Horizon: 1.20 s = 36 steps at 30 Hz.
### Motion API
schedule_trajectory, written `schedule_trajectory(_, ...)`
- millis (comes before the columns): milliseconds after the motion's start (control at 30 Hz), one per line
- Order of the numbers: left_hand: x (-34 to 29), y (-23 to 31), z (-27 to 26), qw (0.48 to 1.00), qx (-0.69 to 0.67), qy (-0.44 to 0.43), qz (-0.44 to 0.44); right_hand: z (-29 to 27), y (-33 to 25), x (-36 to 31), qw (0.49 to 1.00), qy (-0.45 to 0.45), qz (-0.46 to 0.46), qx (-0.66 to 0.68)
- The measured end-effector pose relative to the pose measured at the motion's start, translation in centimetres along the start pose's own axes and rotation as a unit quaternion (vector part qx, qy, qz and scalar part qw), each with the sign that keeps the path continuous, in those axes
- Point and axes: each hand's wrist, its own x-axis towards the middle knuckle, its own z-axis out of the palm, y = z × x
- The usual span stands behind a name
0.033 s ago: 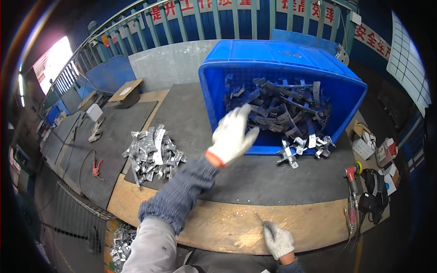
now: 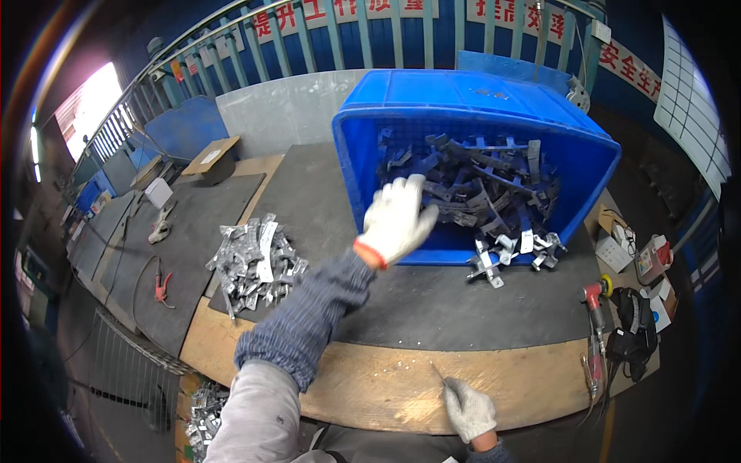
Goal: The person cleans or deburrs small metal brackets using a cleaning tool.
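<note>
My left hand (image 2: 394,221), in a white knit glove with a red cuff, is stretched out at the left front of a blue plastic bin (image 2: 478,91). Its fingers are extended with nothing in them. The bin lies on its side, opening toward me, and holds a heap of dark metal brackets (image 2: 494,181). Several shiny brackets (image 2: 486,266) spill over its lower lip. Low in the view, my gloved right hand (image 2: 468,410) is closed round a thin pointed tool (image 2: 438,372) above the wooden table edge; its exact kind is too small to tell.
A pile of silver metal brackets (image 2: 258,262) lies on the dark mat (image 2: 401,316) at left. An air sander (image 2: 594,301) and a black pouch (image 2: 633,332) sit at right. Red-handled pliers (image 2: 163,288) lie on the far-left table. More brackets (image 2: 207,417) are stacked below the front edge.
My left hand has tilted slightly, its fingers now pointing more upward. The right hand keeps its grip on the thin tool.
</note>
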Motion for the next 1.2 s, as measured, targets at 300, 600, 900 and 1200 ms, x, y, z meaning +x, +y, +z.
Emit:
schedule_trajectory(300,15.5,-6.3,4.6,0.976,0.084,-0.199,-0.041,0.3,-0.2,-0.1,0.998,0.029,-0.029,0.049)
schedule_trajectory(600,3.0,-1.7,9.1,0.968,0.063,-0.240,0.025,-1.2,0.3,0.9,0.992,-0.014,0.033,0.119)
schedule_trajectory(900,-12.7,1.4,4.7,0.922,0.042,-0.315,0.220,0.1,0.5,0.1,0.983,0.082,0.008,0.164)
schedule_trajectory(1200,-17.1,-0.4,0.6,0.976,-0.129,-0.126,0.125,0.5,0.3,0.0,0.959,0.152,0.032,0.239)
